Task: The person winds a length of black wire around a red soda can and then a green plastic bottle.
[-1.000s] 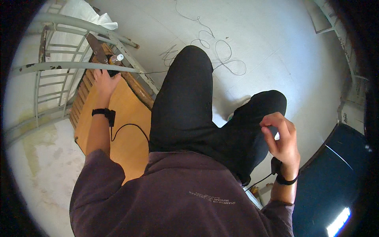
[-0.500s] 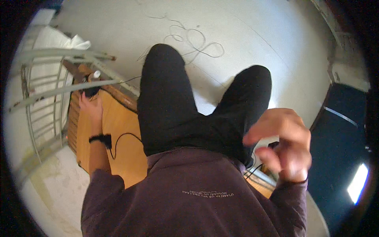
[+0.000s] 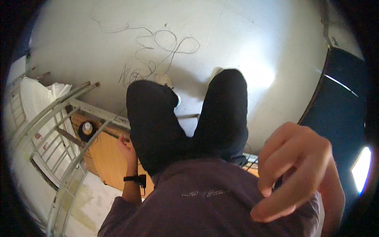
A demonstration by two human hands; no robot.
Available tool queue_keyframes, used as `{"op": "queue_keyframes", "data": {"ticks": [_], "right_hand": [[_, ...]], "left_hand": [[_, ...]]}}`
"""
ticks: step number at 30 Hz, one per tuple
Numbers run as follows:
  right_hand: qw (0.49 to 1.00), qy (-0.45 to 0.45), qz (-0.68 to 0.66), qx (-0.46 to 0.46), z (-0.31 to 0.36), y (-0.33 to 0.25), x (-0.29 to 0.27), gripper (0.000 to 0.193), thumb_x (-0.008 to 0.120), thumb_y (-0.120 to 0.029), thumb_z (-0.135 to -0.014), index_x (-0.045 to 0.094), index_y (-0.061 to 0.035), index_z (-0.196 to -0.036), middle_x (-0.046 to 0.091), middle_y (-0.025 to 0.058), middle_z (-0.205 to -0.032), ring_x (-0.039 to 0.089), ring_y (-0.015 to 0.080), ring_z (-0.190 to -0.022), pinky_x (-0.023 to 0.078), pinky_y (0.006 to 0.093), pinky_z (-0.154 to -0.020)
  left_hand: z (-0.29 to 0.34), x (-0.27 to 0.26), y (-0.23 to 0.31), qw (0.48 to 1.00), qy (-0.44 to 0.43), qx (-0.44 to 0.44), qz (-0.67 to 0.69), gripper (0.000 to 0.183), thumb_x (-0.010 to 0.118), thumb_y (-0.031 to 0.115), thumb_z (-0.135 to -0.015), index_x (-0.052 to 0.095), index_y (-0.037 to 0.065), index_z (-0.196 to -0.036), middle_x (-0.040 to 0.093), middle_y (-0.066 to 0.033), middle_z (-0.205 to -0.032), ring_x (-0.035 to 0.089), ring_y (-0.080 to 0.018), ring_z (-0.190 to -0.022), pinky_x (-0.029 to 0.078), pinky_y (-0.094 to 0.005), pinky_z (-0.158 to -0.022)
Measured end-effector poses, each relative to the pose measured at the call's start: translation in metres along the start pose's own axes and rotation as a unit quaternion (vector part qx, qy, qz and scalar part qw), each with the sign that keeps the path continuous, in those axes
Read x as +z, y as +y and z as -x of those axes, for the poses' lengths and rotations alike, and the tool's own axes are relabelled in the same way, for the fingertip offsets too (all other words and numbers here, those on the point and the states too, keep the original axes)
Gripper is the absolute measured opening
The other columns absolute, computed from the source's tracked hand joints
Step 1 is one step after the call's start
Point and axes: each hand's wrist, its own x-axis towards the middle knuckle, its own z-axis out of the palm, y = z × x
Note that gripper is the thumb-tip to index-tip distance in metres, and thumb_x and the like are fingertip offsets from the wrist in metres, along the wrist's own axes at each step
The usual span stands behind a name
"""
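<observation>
My left hand (image 3: 127,151), with a black band (image 3: 136,179) round its wrist, is over the edge of a light wooden board (image 3: 104,152), beside my left thigh. Its fingers are partly bent and apart, and I see nothing held in them. To the left of this hand a small bottle (image 3: 87,127) with a pale top stands against a dark round thing (image 3: 85,136). My right hand (image 3: 296,170) is raised in front of my shirt on the right. Its fingers curl loosely, thumb and fingertips apart, with nothing visible between them.
A worn metal rail frame (image 3: 59,114) stands at the left, with white cloth (image 3: 47,93) behind it. Thin cable (image 3: 166,41) lies looped on the pale floor (image 3: 237,35). A dark panel (image 3: 335,94) runs along the right side. My knees are in the middle.
My left hand has drawn away from the dark thing near the bottle, rightward toward my thigh. My right hand has come lower and appears larger. The whole view has shifted.
</observation>
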Motion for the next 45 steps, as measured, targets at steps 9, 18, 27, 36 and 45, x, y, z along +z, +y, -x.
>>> {"op": "queue_keyframes", "data": {"ticks": [9, 18, 27, 36, 45], "right_hand": [[0.985, 0.152, 0.046, 0.072, -0.006, -0.050, -0.073, 0.022, 0.080, -0.009, -0.091, 0.058, -0.0092, -0.089, 0.072, 0.0119, -0.077, 0.063, 0.0186, -0.051, 0.045, 0.0319, -0.043], [0.957, 0.111, 0.232, 0.131, -0.024, -0.218, -0.102, 0.032, 0.082, 0.003, -0.078, 0.055, -0.0068, -0.065, 0.068, 0.0058, -0.070, 0.062, 0.0180, -0.057, 0.043, 0.0310, -0.048], [0.919, 0.129, 0.346, 0.140, -0.046, -0.353, -0.124, 0.031, 0.080, 0.002, -0.079, 0.056, -0.0048, -0.061, 0.066, 0.0058, -0.066, 0.063, 0.0192, -0.059, 0.044, 0.0308, -0.052], [0.879, 0.046, 0.464, 0.098, -0.157, -0.401, -0.166, 0.030, 0.080, -0.002, -0.080, 0.055, -0.0054, -0.063, 0.065, 0.0057, -0.064, 0.063, 0.0213, -0.057, 0.045, 0.0316, -0.051], [0.889, 0.058, 0.448, 0.067, -0.347, -0.372, -0.240, 0.038, 0.074, -0.016, -0.098, 0.052, -0.0057, -0.069, 0.063, 0.0064, -0.066, 0.059, 0.0159, -0.059, 0.043, 0.0289, -0.052]], "left_hand": [[0.041, -0.069, 0.050, 0.978, -0.074, -0.167, 0.101, 0.023, 0.068, 0.016, -0.098, 0.066, 0.001, -0.115, 0.065, -0.0076, -0.095, 0.060, -0.0185, -0.086, 0.051, -0.0309, -0.079], [0.083, -0.137, 0.198, 0.902, -0.190, -0.323, 0.216, 0.020, 0.068, 0.026, -0.099, 0.068, 0.006, -0.102, 0.071, -0.0054, -0.093, 0.068, -0.0169, -0.087, 0.051, -0.0332, -0.074], [0.046, -0.183, 0.343, 0.841, -0.128, -0.283, 0.443, 0.013, 0.066, 0.018, -0.100, 0.063, 0.009, -0.092, 0.066, -0.0029, -0.088, 0.064, -0.0155, -0.082, 0.050, -0.0318, -0.073], [-0.063, -0.203, 0.466, 0.835, -0.039, -0.118, 0.537, 0.011, 0.065, 0.018, -0.102, 0.063, 0.008, -0.098, 0.070, -0.0035, -0.091, 0.070, -0.0154, -0.086, 0.053, -0.0311, -0.076], [-0.259, -0.277, 0.587, 0.707, 0.010, -0.157, 0.690, 0.011, 0.062, 0.019, -0.102, 0.063, 0.009, -0.097, 0.066, -0.0021, -0.086, 0.067, -0.0161, -0.081, 0.053, -0.0308, -0.075]]}}
